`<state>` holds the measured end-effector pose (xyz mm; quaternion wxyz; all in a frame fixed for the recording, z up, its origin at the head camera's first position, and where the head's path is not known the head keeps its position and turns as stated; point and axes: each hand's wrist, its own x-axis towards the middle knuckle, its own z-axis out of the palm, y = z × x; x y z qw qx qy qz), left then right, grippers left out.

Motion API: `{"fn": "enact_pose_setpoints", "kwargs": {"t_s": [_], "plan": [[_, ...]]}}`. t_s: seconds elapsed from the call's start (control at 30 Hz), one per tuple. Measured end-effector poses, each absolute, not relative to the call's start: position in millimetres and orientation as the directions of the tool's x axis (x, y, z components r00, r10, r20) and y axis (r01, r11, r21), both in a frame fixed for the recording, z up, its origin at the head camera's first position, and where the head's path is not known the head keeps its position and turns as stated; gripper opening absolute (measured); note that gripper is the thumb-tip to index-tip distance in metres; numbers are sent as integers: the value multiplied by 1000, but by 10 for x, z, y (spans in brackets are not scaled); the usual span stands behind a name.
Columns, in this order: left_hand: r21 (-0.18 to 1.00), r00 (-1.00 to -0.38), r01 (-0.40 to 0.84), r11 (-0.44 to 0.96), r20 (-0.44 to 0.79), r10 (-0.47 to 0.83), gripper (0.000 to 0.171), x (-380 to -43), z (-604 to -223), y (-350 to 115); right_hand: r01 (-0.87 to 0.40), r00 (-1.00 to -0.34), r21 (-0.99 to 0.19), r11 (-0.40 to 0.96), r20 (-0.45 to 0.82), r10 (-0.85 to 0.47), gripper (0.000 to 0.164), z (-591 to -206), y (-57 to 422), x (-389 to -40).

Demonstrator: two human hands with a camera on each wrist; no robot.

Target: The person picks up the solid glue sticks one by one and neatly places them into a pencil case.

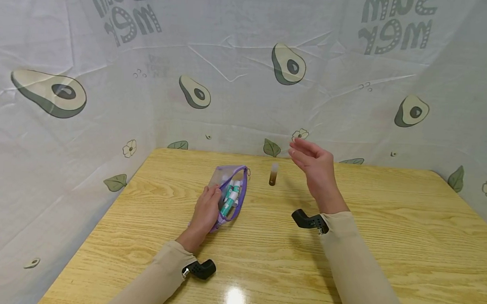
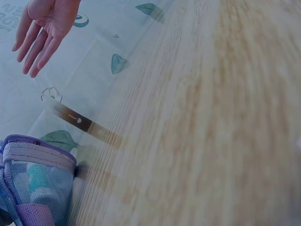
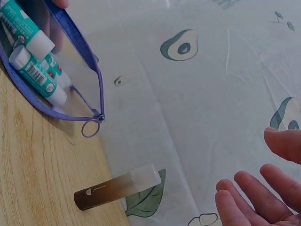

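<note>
A mesh zip pouch (image 1: 244,194) with purple edging lies on the table, its zip undone and its mouth facing right. My left hand (image 1: 205,209) grips the pouch's left side, some fingers showing through the mesh in the right wrist view. Inside are several teal-and-white tubes (image 3: 37,77) that look like glue sticks. To the right of the pouch, a brown tube with a frosted top (image 1: 273,174) stands upright on the table. My right hand (image 1: 317,170) is raised in the air right of that tube, fingers extended and apart from it, holding nothing.
The wooden table (image 1: 264,260) runs back to a pale cloth backdrop (image 1: 236,116) printed with avocados and leaves. A small ring pull (image 3: 91,128) hangs from the pouch's zip. Black wrist-worn devices (image 1: 305,219) stick out from both sleeves.
</note>
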<state>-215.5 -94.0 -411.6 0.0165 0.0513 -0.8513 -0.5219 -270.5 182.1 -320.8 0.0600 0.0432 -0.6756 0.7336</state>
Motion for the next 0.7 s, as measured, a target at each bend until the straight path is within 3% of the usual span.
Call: {"fn": "enact_pose_setpoints", "kwargs": {"t_s": [0.7], "plan": [[895, -996, -64, 441, -28, -88, 58, -2161, -4133, -942, -139, -990, -989, 42, 140, 16, 60, -3382, 1698, -2776]]}}
